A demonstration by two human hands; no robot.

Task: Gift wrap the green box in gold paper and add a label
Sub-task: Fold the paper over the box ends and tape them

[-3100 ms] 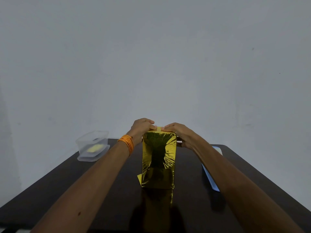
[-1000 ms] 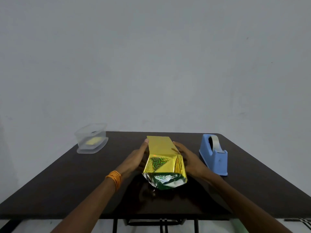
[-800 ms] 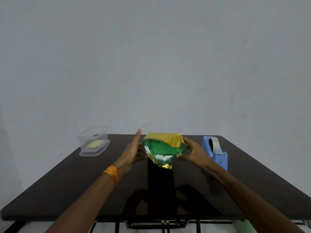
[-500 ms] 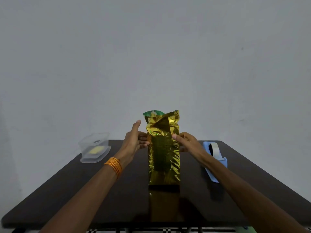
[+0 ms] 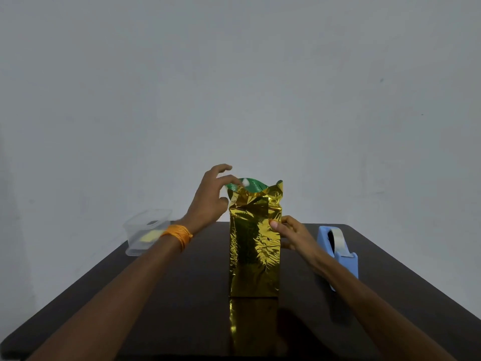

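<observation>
The box wrapped in gold paper (image 5: 253,251) stands upright on its end in the middle of the dark table (image 5: 182,295). At its top the paper is open and loose, and its green inner side (image 5: 251,185) shows. My left hand (image 5: 208,199) is raised beside the top left corner, its fingers spread and one fingertip touching the green paper edge. My right hand (image 5: 292,234) grips the box's right side at mid-height, thumb on the front face.
A blue tape dispenser (image 5: 338,248) stands on the table to the right of my right forearm. At the far left corner sits a clear plastic container (image 5: 145,230) with a yellow pad (image 5: 151,235) inside. A grey wall rises behind the table.
The box lay flat a second ago and was tipped up onto its end, open end on top. My left hand has since risen to the top paper edge.
</observation>
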